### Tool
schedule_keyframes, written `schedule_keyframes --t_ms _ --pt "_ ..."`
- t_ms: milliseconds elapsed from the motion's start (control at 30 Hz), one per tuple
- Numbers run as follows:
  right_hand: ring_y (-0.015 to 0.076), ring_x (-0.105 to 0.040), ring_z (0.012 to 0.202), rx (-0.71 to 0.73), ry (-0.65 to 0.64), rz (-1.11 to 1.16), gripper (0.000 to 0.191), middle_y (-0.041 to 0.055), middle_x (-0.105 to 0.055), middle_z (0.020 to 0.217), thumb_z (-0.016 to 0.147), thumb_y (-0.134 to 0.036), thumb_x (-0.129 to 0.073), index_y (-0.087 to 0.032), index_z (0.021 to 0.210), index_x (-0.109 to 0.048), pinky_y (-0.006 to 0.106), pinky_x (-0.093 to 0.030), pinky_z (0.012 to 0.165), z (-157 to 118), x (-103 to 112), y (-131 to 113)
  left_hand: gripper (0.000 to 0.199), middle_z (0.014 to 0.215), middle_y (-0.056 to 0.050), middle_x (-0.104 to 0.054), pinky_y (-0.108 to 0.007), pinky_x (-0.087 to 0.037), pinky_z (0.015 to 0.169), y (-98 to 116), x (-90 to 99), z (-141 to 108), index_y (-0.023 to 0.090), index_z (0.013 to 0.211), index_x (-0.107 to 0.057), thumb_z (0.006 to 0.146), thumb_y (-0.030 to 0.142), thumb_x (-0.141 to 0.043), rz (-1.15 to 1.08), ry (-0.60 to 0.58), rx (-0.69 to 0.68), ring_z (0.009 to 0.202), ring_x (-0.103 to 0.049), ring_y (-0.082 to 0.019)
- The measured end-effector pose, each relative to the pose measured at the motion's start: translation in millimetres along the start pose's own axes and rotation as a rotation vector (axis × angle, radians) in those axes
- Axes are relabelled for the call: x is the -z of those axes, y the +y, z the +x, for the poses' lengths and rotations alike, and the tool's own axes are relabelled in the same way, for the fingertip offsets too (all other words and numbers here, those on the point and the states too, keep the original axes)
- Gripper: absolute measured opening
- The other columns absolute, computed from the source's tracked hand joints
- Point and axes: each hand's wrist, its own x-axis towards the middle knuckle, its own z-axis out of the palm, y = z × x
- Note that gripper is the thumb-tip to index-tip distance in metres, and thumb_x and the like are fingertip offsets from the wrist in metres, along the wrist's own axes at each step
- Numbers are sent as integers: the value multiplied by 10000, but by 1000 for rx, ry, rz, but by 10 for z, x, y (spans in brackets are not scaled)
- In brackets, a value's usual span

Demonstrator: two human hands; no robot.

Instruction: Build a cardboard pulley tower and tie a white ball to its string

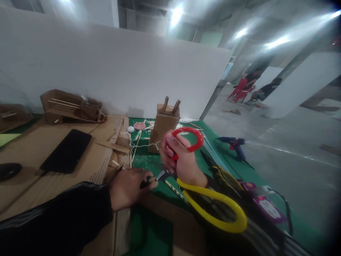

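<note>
My right hand is closed around a pair of scissors near the pivot, with the red and yellow handle loops spread wide apart. A short metal blade sticks out from under that hand and points left. Its tip meets a small, rounded cardboard piece, pinched in the fingertips of my left hand. Behind my hands stands a tall cardboard box with two upright strips on top. White string runs from a small ball toward this box.
Pliers, a purple package and a blue glue gun lie to the right on the green table. At left are a black phone, a mouse and a cardboard model. Thin sticks lie scattered behind.
</note>
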Motion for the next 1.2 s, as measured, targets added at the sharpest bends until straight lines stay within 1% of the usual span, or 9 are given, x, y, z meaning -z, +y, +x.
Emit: schedule_keyframes --t_ms 133,333,433,567,733,900,1067,1200 --pt "43 -268 321 -20 16 10 264 -91 -330 519 905 -356 -533 -200 710 -451 148 -250 247 17 5 34 352 906 3 -696 -312 -448 713 9 -2 -14 319 1071 -651 897 524 -424 -8 0 -24 824 -649 -201" --pt "41 -264 317 -15 17 7 281 -94 -324 504 886 -368 -562 -201 695 -442 140 -241 247 26 -5 24 303 908 21 -701 -303 -437 678 17 -15 -10 348 1057 -658 892 497 -453 15 11 -20 822 -653 -200" --pt "43 -266 310 -24 24 4 286 -96 -312 494 882 -374 -567 -203 692 -440 143 -238 244 21 -24 13 287 916 16 -705 -308 -447 689 20 -33 -6 337 1050 -667 880 475 -483 29 29 -14 812 -657 -201" --pt "48 -267 296 -30 28 6 301 -105 -282 464 872 -383 -574 -204 675 -434 151 -230 240 16 -50 0 304 912 6 -718 -319 -463 703 27 -40 -5 317 1029 -684 884 479 -471 27 42 -13 813 -666 -206" --pt "42 -273 299 -20 26 21 291 -100 -314 485 859 -377 -592 -201 683 -442 148 -235 240 21 -50 4 288 923 5 -729 -336 -473 725 27 -36 -3 306 1014 -690 876 461 -489 40 43 -21 829 -668 -219" --pt "43 -264 306 -28 25 2 281 -98 -323 487 886 -369 -555 -200 690 -445 144 -239 240 17 -38 10 289 921 6 -723 -313 -469 684 25 -44 4 308 1015 -688 882 461 -482 33 56 -24 796 -670 -198" --pt "37 -256 310 -39 46 -16 310 -101 -316 491 870 -404 -571 -201 683 -429 137 -227 249 16 -77 11 297 901 0 -728 -299 -466 719 17 -57 6 290 1004 -689 878 467 -487 39 51 -34 808 -662 -193" --pt "34 -247 317 -63 66 -16 362 -99 -299 499 847 -472 -588 -203 675 -418 139 -194 260 20 -120 18 268 913 0 -709 -308 -469 698 33 -37 -6 297 1040 -658 888 428 -481 43 25 -50 817 -660 -206"
